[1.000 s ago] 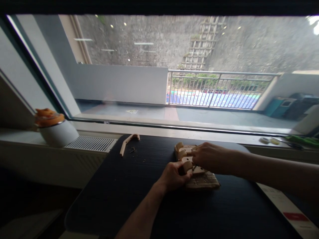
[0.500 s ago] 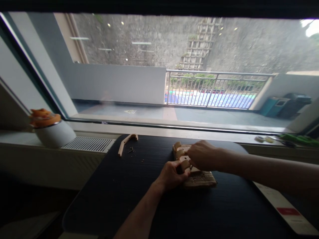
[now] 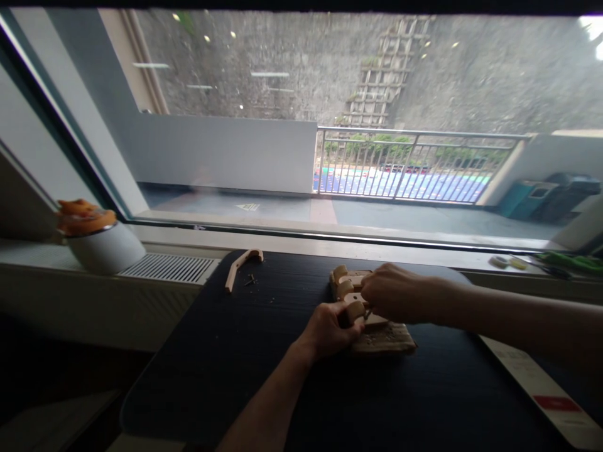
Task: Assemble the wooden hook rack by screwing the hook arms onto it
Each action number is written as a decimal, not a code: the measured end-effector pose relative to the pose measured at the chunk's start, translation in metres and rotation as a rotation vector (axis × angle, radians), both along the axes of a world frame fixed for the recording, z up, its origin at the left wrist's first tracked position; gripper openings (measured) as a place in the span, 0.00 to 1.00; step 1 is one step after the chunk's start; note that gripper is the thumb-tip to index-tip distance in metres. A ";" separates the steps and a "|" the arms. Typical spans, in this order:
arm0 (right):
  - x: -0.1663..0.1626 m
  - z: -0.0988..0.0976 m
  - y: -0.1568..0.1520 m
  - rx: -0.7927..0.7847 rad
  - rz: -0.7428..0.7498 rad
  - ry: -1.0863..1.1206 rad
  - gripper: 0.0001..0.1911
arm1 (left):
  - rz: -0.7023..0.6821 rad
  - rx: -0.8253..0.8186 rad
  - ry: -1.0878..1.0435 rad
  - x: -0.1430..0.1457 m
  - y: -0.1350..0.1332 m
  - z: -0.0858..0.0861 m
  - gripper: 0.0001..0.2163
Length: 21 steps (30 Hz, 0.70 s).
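Observation:
A pale wooden assembly (image 3: 372, 329) with several rounded blocks on a flat base lies on the black table (image 3: 245, 376). My left hand (image 3: 327, 331) is closed around the near rounded block at the assembly's left side. My right hand (image 3: 393, 293) is closed over the top of the assembly, fingers pinched on something small that I cannot make out. A curved wooden piece (image 3: 240, 265) lies apart at the table's far left, with a few small dark screws (image 3: 249, 280) beside it.
A white pot with an orange top (image 3: 97, 242) stands on the sill at left, beside a vent grille (image 3: 169, 269). A white sheet with a red mark (image 3: 549, 398) lies at the table's right edge. Green and yellow items (image 3: 541, 262) rest on the far-right sill.
Both hands stay on the wooden assembly with only small finger shifts. The view has tilted slightly.

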State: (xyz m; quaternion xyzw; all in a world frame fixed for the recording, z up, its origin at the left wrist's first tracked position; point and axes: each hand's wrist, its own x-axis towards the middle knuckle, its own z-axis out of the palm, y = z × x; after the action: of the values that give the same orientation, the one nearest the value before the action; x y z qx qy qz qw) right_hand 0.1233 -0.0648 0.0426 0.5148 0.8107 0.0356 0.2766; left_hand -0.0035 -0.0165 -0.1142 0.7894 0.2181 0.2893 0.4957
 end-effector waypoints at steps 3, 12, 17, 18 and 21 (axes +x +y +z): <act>-0.001 0.004 -0.003 0.015 -0.152 0.018 0.11 | -0.008 0.007 0.003 0.000 0.000 0.001 0.14; -0.006 0.019 -0.004 0.017 -0.211 0.028 0.15 | 0.017 0.061 0.021 0.000 0.000 0.000 0.13; 0.004 0.024 -0.011 -0.055 -0.071 0.114 0.09 | 0.001 0.023 -0.003 -0.001 0.000 0.003 0.12; 0.006 0.021 -0.012 -0.064 -0.050 0.130 0.09 | 0.001 0.020 -0.006 -0.001 -0.001 0.004 0.12; 0.006 0.010 -0.014 -0.015 0.000 0.196 0.10 | -0.008 0.015 -0.008 -0.002 -0.001 0.005 0.11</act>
State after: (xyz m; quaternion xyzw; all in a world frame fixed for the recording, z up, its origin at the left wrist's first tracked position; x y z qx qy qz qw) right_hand 0.1296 -0.0788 0.0531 0.5137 0.8341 -0.0208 0.1997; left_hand -0.0053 -0.0178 -0.1090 0.7926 0.2108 0.2921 0.4919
